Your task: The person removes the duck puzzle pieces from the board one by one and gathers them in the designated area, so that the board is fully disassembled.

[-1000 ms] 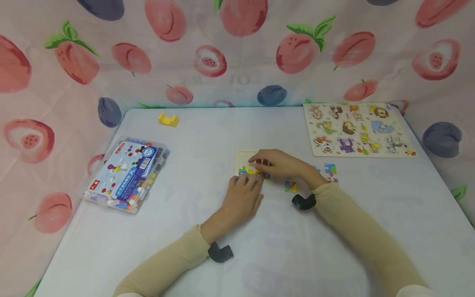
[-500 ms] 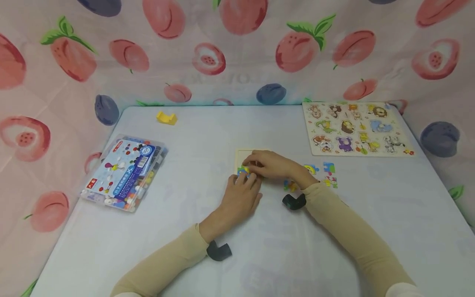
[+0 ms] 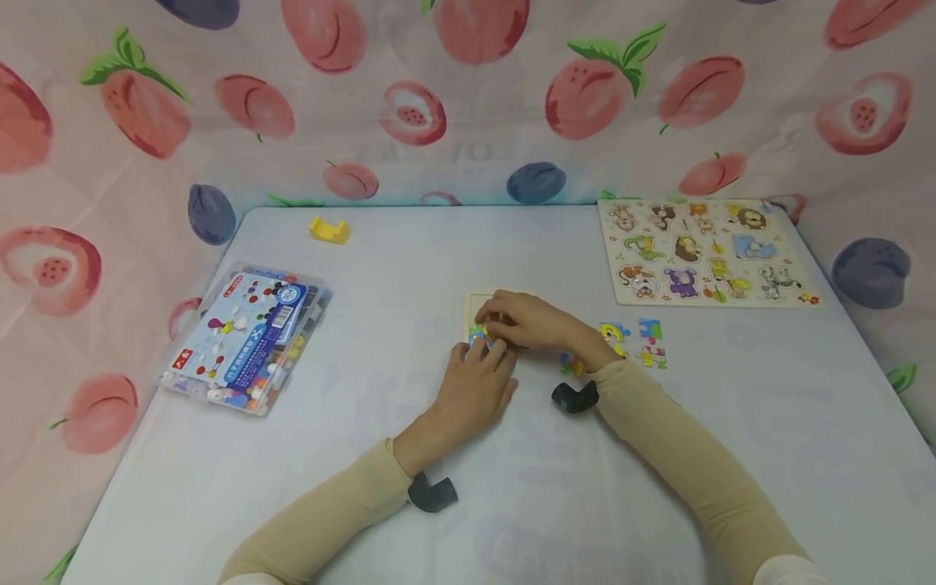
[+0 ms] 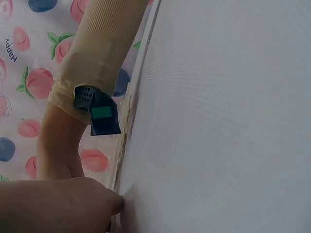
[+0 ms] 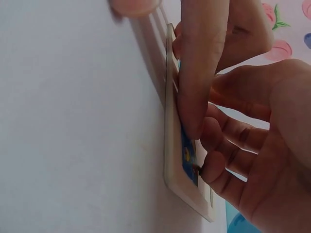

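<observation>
My left hand [image 3: 475, 390] rests its fingertips on the near edge of a small wooden puzzle frame [image 3: 477, 302]. From the right, my right hand [image 3: 534, 321] reaches over the frame, thumb and index finger together at a jigsaw piece [image 3: 478, 333]. Seen from the right wrist, a left finger [image 5: 201, 73] presses on the frame's rim [image 5: 172, 160]. The curled fingers of the right hand [image 5: 286, 121] touch the blue pieces [image 5: 188, 158] inside; that thumb tip is hidden. In the left wrist view, the left hand [image 4: 63, 204] is low, its work out of sight.
Several loose jigsaw pieces [image 3: 649, 329] lie right of the frame, partly behind the right wrist. An animal peg board [image 3: 658, 294] is at the back right. A clear plastic case [image 3: 241, 333] lies at left, a yellow block [image 3: 330, 231] behind it.
My right hand has moved left over the frame, uncovering more of the loose pieces behind its wrist. My left hand has stayed at the frame's near edge.
</observation>
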`<state>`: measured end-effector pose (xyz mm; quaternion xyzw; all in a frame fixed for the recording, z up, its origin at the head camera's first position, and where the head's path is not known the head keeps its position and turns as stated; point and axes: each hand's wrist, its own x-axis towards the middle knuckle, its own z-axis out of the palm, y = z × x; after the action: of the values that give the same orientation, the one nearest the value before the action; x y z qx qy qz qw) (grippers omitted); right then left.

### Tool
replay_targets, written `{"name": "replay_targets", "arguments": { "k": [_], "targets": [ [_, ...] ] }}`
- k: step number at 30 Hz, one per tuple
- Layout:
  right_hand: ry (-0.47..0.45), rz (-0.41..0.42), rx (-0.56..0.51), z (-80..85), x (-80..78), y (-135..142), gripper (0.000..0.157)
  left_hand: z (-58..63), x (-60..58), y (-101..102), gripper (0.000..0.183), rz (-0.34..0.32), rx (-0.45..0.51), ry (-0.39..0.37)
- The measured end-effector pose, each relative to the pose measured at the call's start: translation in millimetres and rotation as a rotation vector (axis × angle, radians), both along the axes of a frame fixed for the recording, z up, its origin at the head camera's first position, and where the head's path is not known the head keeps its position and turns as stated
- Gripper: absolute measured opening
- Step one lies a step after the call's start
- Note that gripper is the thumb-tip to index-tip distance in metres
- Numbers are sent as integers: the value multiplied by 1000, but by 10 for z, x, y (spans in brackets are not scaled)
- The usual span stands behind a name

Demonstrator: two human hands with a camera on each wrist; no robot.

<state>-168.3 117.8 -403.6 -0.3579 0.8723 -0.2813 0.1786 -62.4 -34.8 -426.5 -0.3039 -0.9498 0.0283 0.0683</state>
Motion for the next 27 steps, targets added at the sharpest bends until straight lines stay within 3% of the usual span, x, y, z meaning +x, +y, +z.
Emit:
{"name": "replay_targets", "arguments": {
  "k": [11, 22, 27],
  "targets": [
    [-105, -41, -122, 13, 4, -67, 10, 10, -1, 2, 41, 0, 4, 0],
    [-75, -100, -277, 24, 20, 141, 9, 23, -1, 19, 46, 8, 3, -26],
    [-83, -123, -291, 53, 86, 296, 8, 30, -1, 17, 50, 15, 5, -31]
  ]
}}
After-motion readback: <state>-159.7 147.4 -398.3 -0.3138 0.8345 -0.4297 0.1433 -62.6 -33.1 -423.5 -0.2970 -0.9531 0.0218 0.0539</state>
